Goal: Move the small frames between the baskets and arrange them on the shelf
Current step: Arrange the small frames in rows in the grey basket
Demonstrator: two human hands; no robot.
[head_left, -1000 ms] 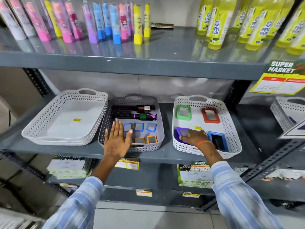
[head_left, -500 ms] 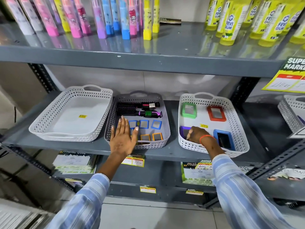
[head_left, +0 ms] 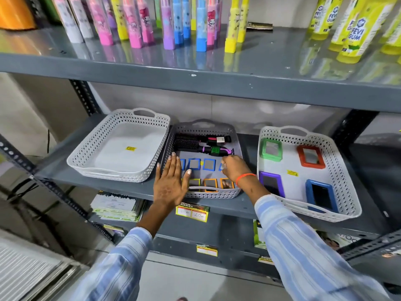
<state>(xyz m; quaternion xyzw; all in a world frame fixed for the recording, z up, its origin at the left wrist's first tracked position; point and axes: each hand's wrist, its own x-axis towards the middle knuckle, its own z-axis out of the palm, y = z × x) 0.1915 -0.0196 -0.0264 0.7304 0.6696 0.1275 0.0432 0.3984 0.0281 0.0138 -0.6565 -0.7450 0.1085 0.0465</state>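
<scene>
Small blue frames (head_left: pixel 194 164) lie in a row in the middle grey basket (head_left: pixel 237 135), with small yellow and orange frames (head_left: pixel 210 184) in a row in front of them. My left hand (head_left: pixel 170 183) lies flat, fingers apart, over the basket's front left corner and holds nothing. My right hand (head_left: pixel 235 170) is over the basket's right side, its fingertips curled down and pinched on the rightmost small blue frame (head_left: pixel 221 167), which is mostly hidden and still low in the basket. The white basket on the left (head_left: pixel 121 174) holds only a yellow sticker.
Two hair brushes (head_left: pixel 188 142) lie at the back of the grey basket. The right white basket (head_left: pixel 338 170) holds larger green (head_left: pixel 271 148), red (head_left: pixel 310 156), purple (head_left: pixel 271 183) and blue (head_left: pixel 322 195) frames. Tubes and glue bottles (head_left: pixel 355 29) stand on the upper shelf.
My right hand left the purple frame in the right basket and moved left into the grey basket, onto the rightmost small blue frame. My left hand stayed flat on the grey basket.
</scene>
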